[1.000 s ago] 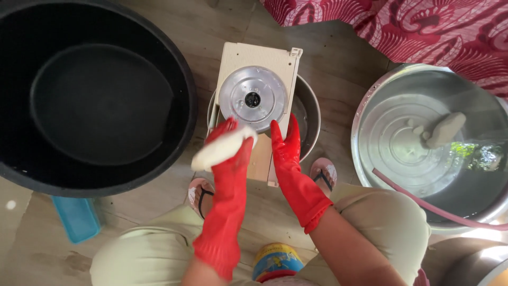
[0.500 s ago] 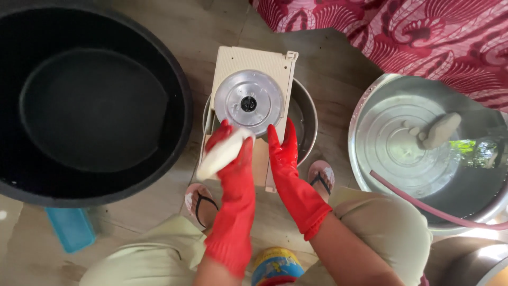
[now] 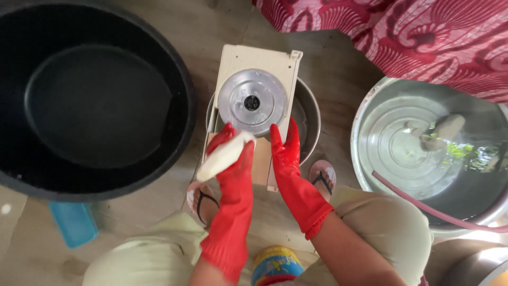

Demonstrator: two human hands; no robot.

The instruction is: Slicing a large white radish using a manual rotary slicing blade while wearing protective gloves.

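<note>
Both my hands wear red rubber gloves. My left hand (image 3: 233, 159) grips a peeled white root (image 3: 222, 157), long and tapered, with its upper end against the lower rim of a round metal disc (image 3: 252, 101). The disc is set in a beige slicer board (image 3: 275, 66) that lies across a small metal pot (image 3: 306, 119). My right hand (image 3: 284, 153) lies flat, fingers straight, on the board just right of the root and below the disc.
A big black tub (image 3: 95, 100) fills the left. A metal basin (image 3: 423, 153) with water, pale roots (image 3: 447, 127) and a pink hose (image 3: 423, 204) stands right. Red patterned cloth (image 3: 423, 37) lies top right. A blue object (image 3: 74, 222) and a colourful can (image 3: 276, 265) sit near my knees and sandalled feet.
My left hand has kept hold of the root at the disc's lower edge, shifting only slightly. My right hand has stayed flat on the board.
</note>
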